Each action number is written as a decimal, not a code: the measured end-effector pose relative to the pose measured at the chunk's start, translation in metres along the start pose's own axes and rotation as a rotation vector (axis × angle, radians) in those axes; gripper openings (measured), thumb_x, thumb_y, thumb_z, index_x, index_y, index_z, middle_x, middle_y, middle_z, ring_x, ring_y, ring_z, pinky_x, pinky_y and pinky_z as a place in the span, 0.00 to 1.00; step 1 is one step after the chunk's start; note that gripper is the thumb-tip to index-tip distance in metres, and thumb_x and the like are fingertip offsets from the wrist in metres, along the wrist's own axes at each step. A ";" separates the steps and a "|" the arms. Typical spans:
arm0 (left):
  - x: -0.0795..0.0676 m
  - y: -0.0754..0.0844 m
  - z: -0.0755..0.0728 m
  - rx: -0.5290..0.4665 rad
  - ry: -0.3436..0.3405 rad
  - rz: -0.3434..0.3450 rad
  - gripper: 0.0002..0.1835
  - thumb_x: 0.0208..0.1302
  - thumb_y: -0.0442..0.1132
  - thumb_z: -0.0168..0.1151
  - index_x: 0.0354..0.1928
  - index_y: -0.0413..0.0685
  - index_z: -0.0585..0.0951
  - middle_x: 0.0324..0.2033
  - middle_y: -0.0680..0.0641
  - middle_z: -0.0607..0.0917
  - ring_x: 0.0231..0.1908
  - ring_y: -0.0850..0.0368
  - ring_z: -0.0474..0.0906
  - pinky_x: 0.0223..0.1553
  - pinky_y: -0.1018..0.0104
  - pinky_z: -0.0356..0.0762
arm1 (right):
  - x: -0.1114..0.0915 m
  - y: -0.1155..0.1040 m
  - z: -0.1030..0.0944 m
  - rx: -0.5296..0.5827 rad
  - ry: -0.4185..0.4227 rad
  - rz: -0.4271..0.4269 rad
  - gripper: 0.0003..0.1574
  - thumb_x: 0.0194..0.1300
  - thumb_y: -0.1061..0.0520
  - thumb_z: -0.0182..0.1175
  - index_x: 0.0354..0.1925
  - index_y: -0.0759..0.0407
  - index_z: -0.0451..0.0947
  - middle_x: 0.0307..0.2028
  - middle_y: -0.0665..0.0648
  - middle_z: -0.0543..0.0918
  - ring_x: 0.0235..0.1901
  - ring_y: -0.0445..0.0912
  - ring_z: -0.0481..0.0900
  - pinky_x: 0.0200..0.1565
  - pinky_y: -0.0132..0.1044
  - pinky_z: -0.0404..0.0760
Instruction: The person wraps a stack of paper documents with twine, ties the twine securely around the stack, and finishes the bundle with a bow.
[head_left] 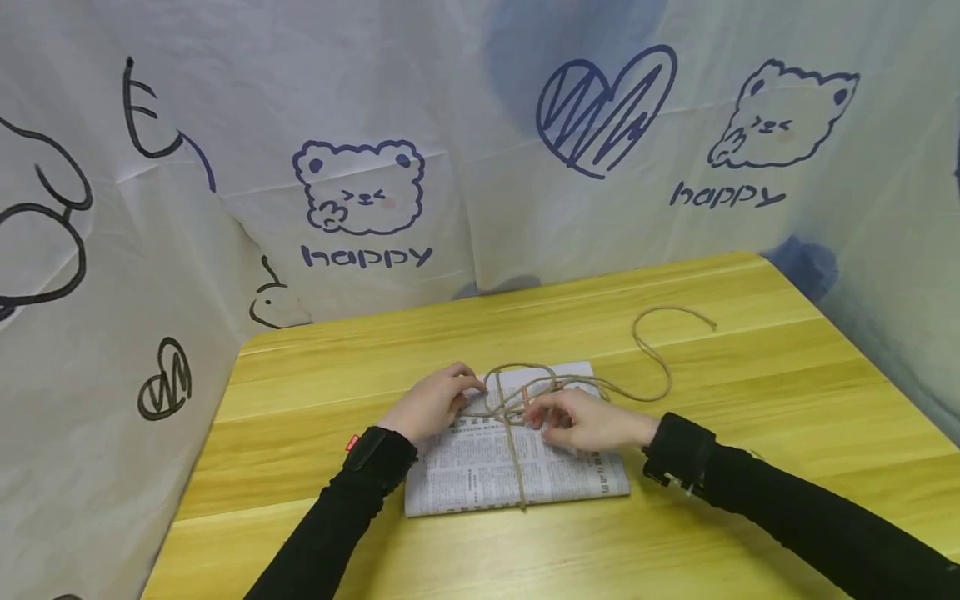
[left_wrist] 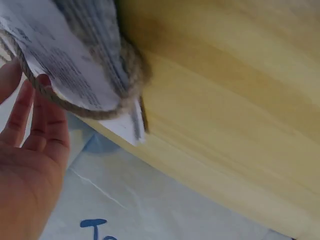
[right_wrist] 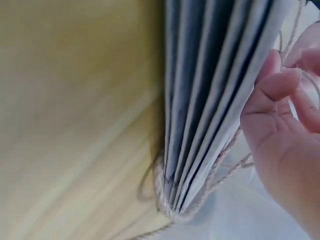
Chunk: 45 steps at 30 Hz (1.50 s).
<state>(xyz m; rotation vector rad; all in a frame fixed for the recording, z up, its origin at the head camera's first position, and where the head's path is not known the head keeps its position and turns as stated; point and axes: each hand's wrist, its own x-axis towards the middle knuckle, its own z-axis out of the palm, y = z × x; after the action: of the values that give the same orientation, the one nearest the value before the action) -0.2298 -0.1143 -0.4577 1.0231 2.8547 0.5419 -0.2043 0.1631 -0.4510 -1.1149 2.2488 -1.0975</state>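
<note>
A folded stack of newspaper (head_left: 472, 479) lies on the table, with brown twine (head_left: 516, 467) wrapped round it both ways and crossing on top. My left hand (head_left: 431, 406) is at the upper left of the stack, its thumb and fingertips at the twine (left_wrist: 75, 108) that runs over the edge. From the right, my right hand (head_left: 588, 419) reaches over the paper with bent fingers, pinching the twine near the crossing. In the right wrist view the folded page edges (right_wrist: 215, 100) stand beside my right hand (right_wrist: 285, 135); its fingertips are partly hidden.
A loose tail of twine (head_left: 667, 367) curves across the yellow wood-grain table (head_left: 750, 467) to the right of the stack. Behind and beside the table hangs a pale cloth (head_left: 480, 100) printed with bears, hearts and the word happy.
</note>
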 end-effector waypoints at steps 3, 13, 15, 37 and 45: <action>0.001 0.003 0.002 0.032 -0.021 0.026 0.15 0.67 0.34 0.58 0.54 0.53 0.79 0.50 0.50 0.77 0.50 0.54 0.74 0.52 0.63 0.73 | 0.001 0.000 -0.001 -0.105 0.023 -0.004 0.19 0.65 0.64 0.55 0.55 0.62 0.74 0.44 0.56 0.79 0.36 0.43 0.76 0.41 0.40 0.78; -0.003 0.015 0.007 -0.202 -0.035 0.018 0.11 0.68 0.33 0.56 0.47 0.47 0.83 0.42 0.51 0.83 0.45 0.57 0.78 0.48 0.64 0.76 | 0.008 -0.005 0.009 -0.300 0.017 -0.007 0.13 0.63 0.48 0.62 0.44 0.53 0.78 0.31 0.47 0.76 0.25 0.40 0.69 0.31 0.34 0.71; -0.004 0.017 0.007 -0.267 -0.045 0.002 0.11 0.68 0.32 0.54 0.47 0.48 0.83 0.41 0.51 0.84 0.45 0.58 0.79 0.47 0.65 0.76 | 0.010 -0.006 0.010 -0.321 0.011 -0.015 0.12 0.63 0.48 0.62 0.41 0.52 0.78 0.29 0.48 0.76 0.23 0.39 0.68 0.31 0.34 0.70; -0.026 0.006 -0.010 -0.202 0.053 -0.132 0.12 0.68 0.32 0.55 0.51 0.46 0.80 0.45 0.49 0.82 0.45 0.56 0.78 0.46 0.61 0.76 | -0.034 0.003 -0.016 -0.051 -0.025 -0.038 0.05 0.66 0.59 0.59 0.31 0.56 0.77 0.22 0.50 0.76 0.22 0.36 0.68 0.27 0.29 0.71; -0.014 0.036 -0.019 -0.143 0.093 0.015 0.12 0.68 0.37 0.56 0.51 0.48 0.80 0.45 0.52 0.80 0.45 0.57 0.76 0.48 0.65 0.74 | -0.065 -0.008 -0.048 0.362 -0.081 -0.065 0.07 0.68 0.64 0.53 0.37 0.71 0.72 0.28 0.69 0.72 0.26 0.53 0.68 0.29 0.36 0.72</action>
<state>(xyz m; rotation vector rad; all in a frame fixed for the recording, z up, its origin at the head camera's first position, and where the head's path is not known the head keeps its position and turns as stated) -0.2005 -0.1034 -0.4281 1.0226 2.8388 0.8020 -0.1917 0.2344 -0.4147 -1.0617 1.8658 -1.3907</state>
